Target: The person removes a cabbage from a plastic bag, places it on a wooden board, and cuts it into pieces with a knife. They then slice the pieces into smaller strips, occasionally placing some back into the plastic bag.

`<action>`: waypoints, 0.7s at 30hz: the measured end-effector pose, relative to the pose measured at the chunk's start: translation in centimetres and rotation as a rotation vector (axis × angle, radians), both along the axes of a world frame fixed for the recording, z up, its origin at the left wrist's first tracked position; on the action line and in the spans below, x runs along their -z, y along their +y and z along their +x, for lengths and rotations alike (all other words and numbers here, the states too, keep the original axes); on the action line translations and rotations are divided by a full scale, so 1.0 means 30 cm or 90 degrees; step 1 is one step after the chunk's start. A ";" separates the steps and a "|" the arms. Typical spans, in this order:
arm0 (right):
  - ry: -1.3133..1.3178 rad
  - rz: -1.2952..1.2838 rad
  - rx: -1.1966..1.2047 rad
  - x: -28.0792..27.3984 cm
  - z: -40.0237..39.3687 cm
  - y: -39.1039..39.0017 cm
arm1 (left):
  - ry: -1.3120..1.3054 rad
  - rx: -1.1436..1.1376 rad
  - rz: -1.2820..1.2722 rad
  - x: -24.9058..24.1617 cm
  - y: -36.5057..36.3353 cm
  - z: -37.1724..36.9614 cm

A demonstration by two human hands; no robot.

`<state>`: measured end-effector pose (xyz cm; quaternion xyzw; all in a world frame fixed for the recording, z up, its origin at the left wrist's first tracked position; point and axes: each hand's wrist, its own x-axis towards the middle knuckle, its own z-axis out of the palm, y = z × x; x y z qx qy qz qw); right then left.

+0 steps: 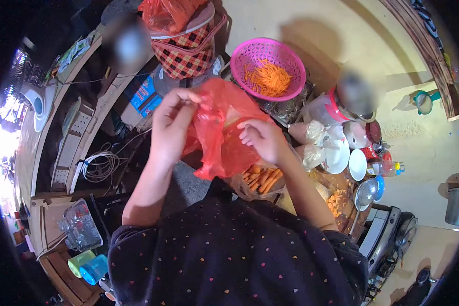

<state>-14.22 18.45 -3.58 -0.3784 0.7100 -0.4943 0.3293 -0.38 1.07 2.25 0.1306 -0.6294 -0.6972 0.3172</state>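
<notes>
A thin red plastic bag hangs crumpled in front of my chest. My left hand pinches its upper left edge between thumb and fingers. At the bag's right side my right hand is closed, its curled fingers on the plastic. Something pale shows through the bag's middle; I cannot make out what it is. Below, a clear bag of whole orange carrots sits close to my body, partly covered by the red bag and my right forearm.
Beyond my hands, a pink basket holds shredded carrot. A checkered container with another red bag stands at the back left. White bowls, a strainer and a board with chopped orange pieces lie to the right.
</notes>
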 end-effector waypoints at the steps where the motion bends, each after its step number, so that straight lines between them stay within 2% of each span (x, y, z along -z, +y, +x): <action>1: 0.149 0.048 -0.017 0.052 -0.009 -0.033 | 0.009 0.018 0.001 0.009 0.014 -0.009; 3: 0.398 0.141 -0.049 0.156 -0.020 -0.099 | 0.011 0.038 -0.043 0.000 0.091 -0.026; 4: 0.450 0.171 -0.065 0.191 -0.017 -0.120 | 0.011 0.054 -0.083 0.014 0.124 -0.033; 6: 0.492 0.219 -0.084 0.246 -0.016 -0.145 | -0.004 0.091 -0.064 0.027 0.219 -0.036; 11: 0.474 0.240 -0.103 0.238 -0.003 -0.084 | -0.014 0.198 -0.199 0.064 0.383 -0.005; 13: 0.459 0.241 -0.107 0.229 0.014 -0.042 | -0.036 0.225 -0.191 0.091 0.415 0.015; 17: 0.452 0.243 -0.088 0.254 0.021 -0.046 | -0.076 0.249 -0.176 0.091 0.397 0.048; 21: 0.462 0.246 -0.063 0.306 0.001 -0.118 | -0.024 0.227 -0.228 0.098 0.374 0.060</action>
